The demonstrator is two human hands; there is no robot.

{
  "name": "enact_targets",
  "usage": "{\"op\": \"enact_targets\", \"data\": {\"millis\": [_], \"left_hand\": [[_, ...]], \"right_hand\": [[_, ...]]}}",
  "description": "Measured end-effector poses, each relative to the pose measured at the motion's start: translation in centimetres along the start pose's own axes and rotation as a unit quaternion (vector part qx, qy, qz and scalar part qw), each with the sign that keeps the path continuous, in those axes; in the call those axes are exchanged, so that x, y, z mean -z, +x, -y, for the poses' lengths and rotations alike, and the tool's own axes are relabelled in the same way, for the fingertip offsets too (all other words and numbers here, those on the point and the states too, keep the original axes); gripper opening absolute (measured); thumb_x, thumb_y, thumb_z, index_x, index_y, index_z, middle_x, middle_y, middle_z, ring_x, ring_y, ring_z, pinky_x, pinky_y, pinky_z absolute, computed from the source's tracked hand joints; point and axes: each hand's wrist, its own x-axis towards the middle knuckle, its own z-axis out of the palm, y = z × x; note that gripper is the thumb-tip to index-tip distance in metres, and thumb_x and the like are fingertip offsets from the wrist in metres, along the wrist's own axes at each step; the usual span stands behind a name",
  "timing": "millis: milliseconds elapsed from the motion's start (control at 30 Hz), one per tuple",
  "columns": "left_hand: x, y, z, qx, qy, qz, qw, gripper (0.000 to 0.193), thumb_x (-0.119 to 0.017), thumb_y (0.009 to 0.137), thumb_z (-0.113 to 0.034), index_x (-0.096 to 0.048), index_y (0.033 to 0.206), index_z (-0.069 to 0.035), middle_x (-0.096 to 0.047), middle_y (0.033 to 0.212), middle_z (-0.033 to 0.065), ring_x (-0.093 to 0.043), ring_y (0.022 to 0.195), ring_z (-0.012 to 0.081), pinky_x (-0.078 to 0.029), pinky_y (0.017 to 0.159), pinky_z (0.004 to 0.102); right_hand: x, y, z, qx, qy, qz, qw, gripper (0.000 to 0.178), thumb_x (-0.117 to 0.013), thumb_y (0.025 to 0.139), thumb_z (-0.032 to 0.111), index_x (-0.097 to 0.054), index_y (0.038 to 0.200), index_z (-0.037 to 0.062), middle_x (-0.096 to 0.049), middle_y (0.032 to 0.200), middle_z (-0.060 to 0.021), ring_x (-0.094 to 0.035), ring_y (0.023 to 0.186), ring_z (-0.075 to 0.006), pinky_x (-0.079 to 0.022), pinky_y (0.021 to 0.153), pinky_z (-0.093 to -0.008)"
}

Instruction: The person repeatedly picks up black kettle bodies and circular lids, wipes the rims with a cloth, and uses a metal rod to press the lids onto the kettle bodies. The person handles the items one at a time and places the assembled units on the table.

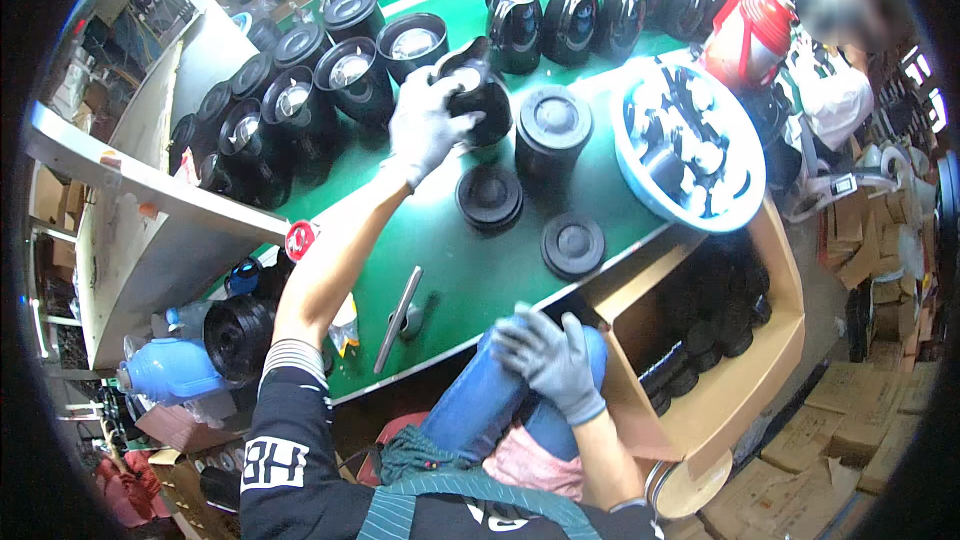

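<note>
My left hand (425, 125), in a grey glove, reaches out across the green table (350, 230). Its fingers are round the upper part of a glossy black jug-shaped housing (486, 100); the base of that piece is partly hidden. My right hand (550, 365), gloved too, rests over my knee with its fingers stretched out and nothing in it. Just right of the housing stands a black cylinder with a round lid (554, 125). Closer to me lie a short stack of black discs (489, 197) and another black disc (573, 246).
Black buckets (357, 80) crowd the left. More glossy housings (570, 20) line the back. A light-blue basin (740, 190) of small parts sits at the right, beside a red jug (750, 40). Below it, a cardboard box (640, 395) holds black parts. A metal bar (399, 320) lies nearby.
</note>
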Motion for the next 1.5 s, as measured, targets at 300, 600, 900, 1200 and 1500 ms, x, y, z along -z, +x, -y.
{"op": "enact_targets", "data": {"millis": [300,600,900,1200,1500], "left_hand": [[-11.7,12.1,-1.0,0.107,0.028,-0.045,0.993,0.05,-0.092,0.08,-0.041,-0.075,0.124,-0.025,-0.062,0.116,0.0195,-0.061,0.116,0.0402,-0.053,0.098,0.049],[-4.2,6.7,4.0,-0.029,0.246,-0.11,0.963,0.06,-0.081,0.083,-0.035,-0.065,0.137,-0.013,-0.065,0.126,0.0123,-0.061,0.119,0.0323,-0.046,0.101,0.0487],[3.3,2.6,5.2,-0.102,0.164,-0.007,0.981,0.028,-0.081,0.078,-0.013,-0.072,0.105,-0.014,-0.068,0.107,0.0105,-0.067,0.104,0.0315,-0.057,0.087,0.044],[23.4,-14.2,-10.0,-0.208,0.062,0.116,0.969,0.025,-0.078,0.086,-0.012,-0.07,0.11,-0.01,-0.066,0.101,0.0086,-0.068,0.099,0.0302,-0.057,0.082,0.0449],[26.4,-29.6,-4.0,0.365,-0.461,-0.026,0.809,0.041,-0.063,0.101,0.0,-0.061,0.141,0.003,-0.069,0.126,0.0073,-0.065,0.109,0.0139,-0.055,0.1,0.0341]], "right_hand": [[3.0,-2.0,-1.4,0.036,0.152,0.07,0.985,0.082,-0.034,0.111,0.065,-0.038,0.166,0.005,-0.052,0.159,-0.0302,-0.052,0.145,-0.0492,-0.029,0.128,-0.065],[3.7,-2.1,-1.8,0.045,0.13,0.054,0.989,0.083,-0.037,0.109,0.068,-0.042,0.164,0.0063,-0.055,0.156,-0.0306,-0.053,0.144,-0.0498,-0.031,0.127,-0.0653],[-4.5,-1.1,0.1,0.025,-0.357,-0.069,0.931,0.064,-0.045,0.115,0.044,-0.044,0.161,0.0003,-0.063,0.148,-0.023,-0.059,0.14,-0.0394,-0.043,0.122,-0.0519],[-19.1,7.8,1.5,0.388,-0.877,0.08,0.272,0.057,-0.083,0.083,0.018,-0.061,0.135,0.0078,-0.058,0.144,-0.014,-0.053,0.14,-0.0389,-0.044,0.113,-0.0539],[-16.9,-4.2,-3.4,0.384,-0.761,0.056,0.52,0.04,-0.096,0.072,0.005,-0.071,0.103,0.0065,-0.068,0.143,-0.0227,-0.064,0.137,-0.0427,-0.054,0.111,-0.0483]]}}
